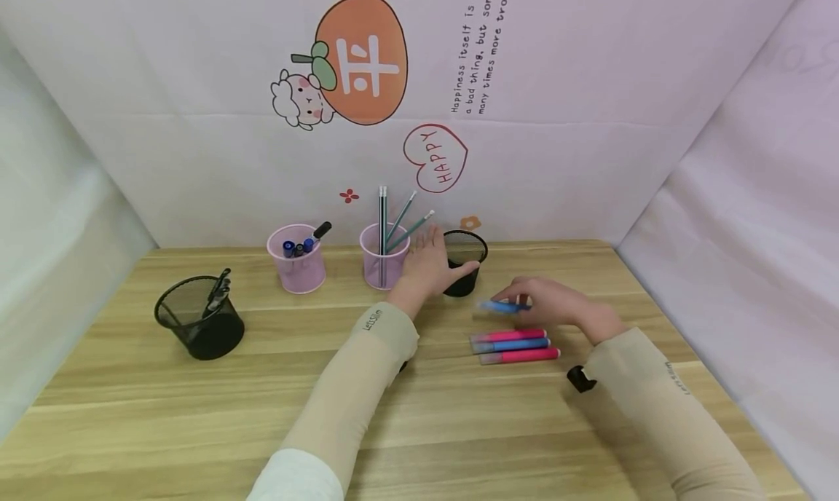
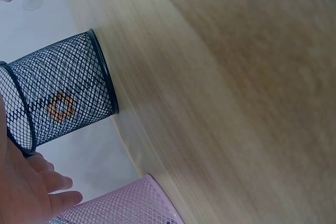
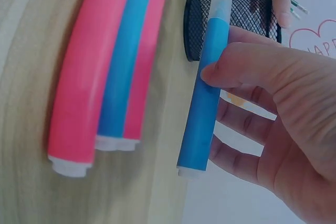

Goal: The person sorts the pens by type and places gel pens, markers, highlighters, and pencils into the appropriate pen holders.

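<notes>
A blue marker with a clear cap is pinched between the thumb and fingers of my right hand, held above the table. Below it lie a pink marker, a blue marker and another pink marker, side by side. My left hand is at the rim of the black mesh cup, its thumb spread and its fingers fairly straight. No marker shows inside that cup. Whether the left palm bears on the rim is hard to tell.
Left of the black cup stands a pink mesh cup with several pencils. Farther left is a second pink cup holding pens. Another black mesh cup, with dark objects inside, stands at far left. A printed cloth hangs behind the table.
</notes>
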Motion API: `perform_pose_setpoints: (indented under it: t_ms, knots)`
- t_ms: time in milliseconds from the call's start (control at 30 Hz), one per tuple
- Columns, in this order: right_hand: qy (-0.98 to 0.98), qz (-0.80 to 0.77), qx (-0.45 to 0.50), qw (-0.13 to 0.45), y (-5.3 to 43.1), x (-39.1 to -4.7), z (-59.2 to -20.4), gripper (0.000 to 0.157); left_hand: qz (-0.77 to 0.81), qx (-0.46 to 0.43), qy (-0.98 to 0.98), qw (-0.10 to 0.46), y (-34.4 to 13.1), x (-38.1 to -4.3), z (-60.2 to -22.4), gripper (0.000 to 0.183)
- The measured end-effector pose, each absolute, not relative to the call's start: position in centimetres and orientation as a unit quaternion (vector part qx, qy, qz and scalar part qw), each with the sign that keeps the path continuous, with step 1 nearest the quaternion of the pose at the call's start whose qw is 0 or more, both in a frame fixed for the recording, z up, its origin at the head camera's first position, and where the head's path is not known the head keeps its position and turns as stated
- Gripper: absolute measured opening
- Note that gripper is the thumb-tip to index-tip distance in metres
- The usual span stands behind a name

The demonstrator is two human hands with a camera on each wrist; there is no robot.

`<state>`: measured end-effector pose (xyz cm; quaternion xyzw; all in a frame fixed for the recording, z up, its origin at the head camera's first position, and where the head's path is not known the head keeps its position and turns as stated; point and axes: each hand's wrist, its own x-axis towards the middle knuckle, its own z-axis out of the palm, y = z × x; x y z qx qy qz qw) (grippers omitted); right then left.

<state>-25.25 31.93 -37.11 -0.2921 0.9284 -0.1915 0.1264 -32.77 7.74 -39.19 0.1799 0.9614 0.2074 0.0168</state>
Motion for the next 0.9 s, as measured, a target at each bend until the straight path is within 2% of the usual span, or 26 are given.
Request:
perform_pose_setpoints:
  t_ms: [300, 533, 900]
  knots:
    - [0.926, -0.212, -0.296, 0.102, 33.2, -25.7, -36.1, 0.043, 0.211, 0.178, 0.961, 0.015, 7.7, -32.8, -39.3, 0.111]
    - [0.937, -0.226, -0.255, 0.077, 34.5, -26.1, -35.3, 0.042, 0.212, 0.176, 0.961, 0.013, 7.8, -32.8, -39.3, 0.112]
    - [0.934, -0.271, -0.229, -0.026, 34.8, -26.6, -34.2, 0.045, 0.206, 0.177, 0.962, 0.016, 7.8, -32.5, -39.1, 0.111]
